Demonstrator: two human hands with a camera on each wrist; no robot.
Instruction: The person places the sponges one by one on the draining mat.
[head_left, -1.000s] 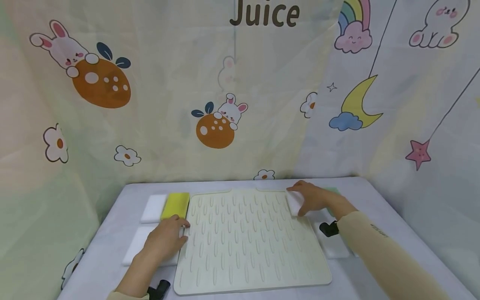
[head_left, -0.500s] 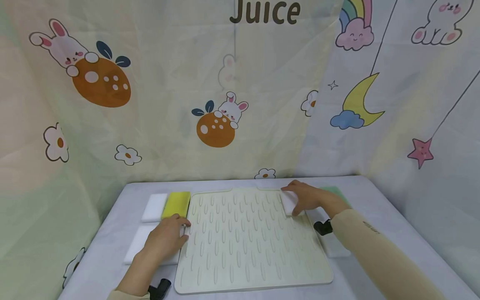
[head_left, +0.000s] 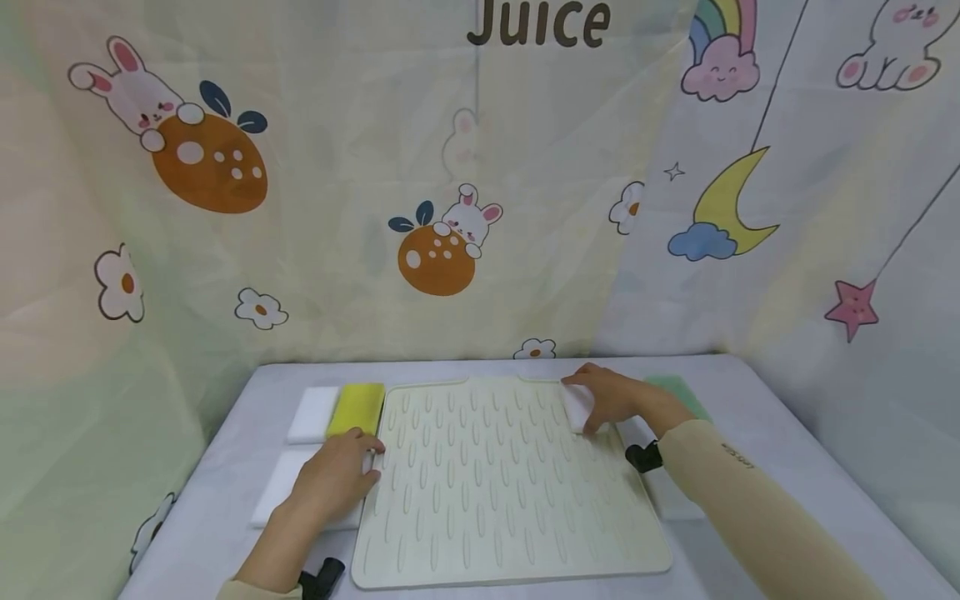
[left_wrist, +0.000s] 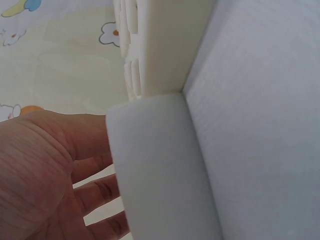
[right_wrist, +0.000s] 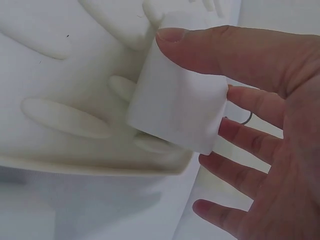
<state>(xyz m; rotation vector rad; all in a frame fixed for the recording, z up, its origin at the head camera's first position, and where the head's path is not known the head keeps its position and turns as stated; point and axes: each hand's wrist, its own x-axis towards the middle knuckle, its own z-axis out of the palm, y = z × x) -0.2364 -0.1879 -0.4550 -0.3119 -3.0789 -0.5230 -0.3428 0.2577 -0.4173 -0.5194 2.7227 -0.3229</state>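
Right wrist: fingers (right_wrist: 255,145) grip smooth block (right_wrist: 175,100) over ridged mat (right_wrist: 60,90).

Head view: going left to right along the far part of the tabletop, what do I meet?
White block → yellow block → cream ridged mat → right hand holding a white piece → green piece.

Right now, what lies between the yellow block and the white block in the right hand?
Only the cream ridged mat, with nothing on that stretch; the head view shows it.
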